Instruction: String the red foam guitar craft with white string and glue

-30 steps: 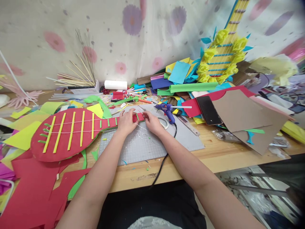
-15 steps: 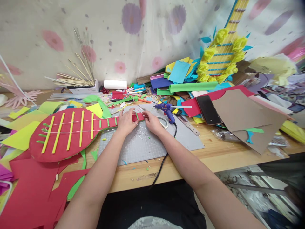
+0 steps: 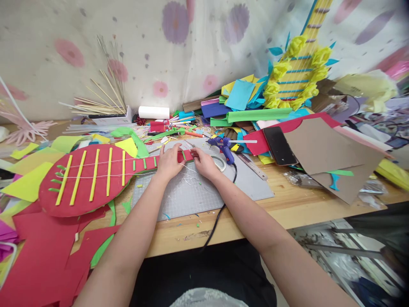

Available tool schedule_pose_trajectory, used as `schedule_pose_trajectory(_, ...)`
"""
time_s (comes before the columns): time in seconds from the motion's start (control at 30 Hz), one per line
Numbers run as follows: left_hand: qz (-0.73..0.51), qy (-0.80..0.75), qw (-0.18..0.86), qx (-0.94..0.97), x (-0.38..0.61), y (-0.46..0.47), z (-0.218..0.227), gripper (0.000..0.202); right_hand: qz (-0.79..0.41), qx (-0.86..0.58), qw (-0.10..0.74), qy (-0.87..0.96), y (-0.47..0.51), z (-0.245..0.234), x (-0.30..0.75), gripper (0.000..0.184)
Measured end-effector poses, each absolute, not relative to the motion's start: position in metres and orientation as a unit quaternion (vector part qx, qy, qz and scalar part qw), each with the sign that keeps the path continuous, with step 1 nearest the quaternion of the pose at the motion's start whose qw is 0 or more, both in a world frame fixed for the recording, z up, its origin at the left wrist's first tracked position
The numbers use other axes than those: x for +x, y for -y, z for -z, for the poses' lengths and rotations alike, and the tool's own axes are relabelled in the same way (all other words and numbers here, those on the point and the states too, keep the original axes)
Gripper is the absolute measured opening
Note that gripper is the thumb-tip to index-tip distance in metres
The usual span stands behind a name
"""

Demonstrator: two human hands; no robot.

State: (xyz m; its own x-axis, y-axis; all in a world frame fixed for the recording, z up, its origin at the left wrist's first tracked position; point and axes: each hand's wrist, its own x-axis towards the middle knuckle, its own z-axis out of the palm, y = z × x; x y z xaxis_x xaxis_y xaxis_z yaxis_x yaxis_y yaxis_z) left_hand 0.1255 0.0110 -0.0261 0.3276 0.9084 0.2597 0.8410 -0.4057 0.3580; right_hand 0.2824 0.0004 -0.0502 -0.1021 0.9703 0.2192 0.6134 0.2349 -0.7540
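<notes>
A red paper lute (image 3: 87,192) with yellow strips and short green bars lies flat, its neck pointing right over a grey cutting mat (image 3: 179,200). White strings (image 3: 96,163) run along its body and neck, with loose ends trailing onto the mat. My left hand (image 3: 169,162) is wrapped over the neck near its far end, thumb and fingers around its edges. My right hand (image 3: 203,163) pinches at the neck's tip, where a string seems to end; the fingertips partly hide it. Close by on the right are a purple glue gun (image 3: 223,148) and a roll of tape (image 3: 220,163).
A metal ruler (image 3: 253,167), a black phone (image 3: 280,146) and brown cardboard (image 3: 322,149) lie to the right. Red paper sheets (image 3: 38,251) cover the left front. The glue gun's black cable (image 3: 220,217) crosses the front edge. A yellow flowered paper instrument (image 3: 297,76) leans at the back.
Almost nothing differs. Both hands stay at the end of the neck, with only slight finger movement, and the view shifts a little.
</notes>
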Motion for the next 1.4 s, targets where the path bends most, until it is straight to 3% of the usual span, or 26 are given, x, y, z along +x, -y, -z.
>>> schedule_pose_trajectory(0.93,-0.220,-0.514,0.021,0.829,0.126,-0.010,0.031,0.052,-0.251,-0.562,0.367,0.697,-0.001,0.053,0.283,0.040)
schedule_pose_trajectory(1.13,-0.308,-0.510,-0.016,0.803,0.128,-0.003,0.023,0.051,-0.227,-0.528,0.460,0.676,0.007,0.036,0.285,0.021)
schedule_pose_trajectory(1.2,-0.322,-0.545,-0.008,0.774,0.130,0.000,0.017,0.044,-0.284,-0.485,0.444,0.697,0.013,0.025,0.285,0.019)
schedule_pose_trajectory(1.4,-0.235,-0.614,0.026,0.753,0.139,0.008,0.003,0.036,-0.528,-0.417,0.352,0.651,0.021,0.015,0.282,0.047)
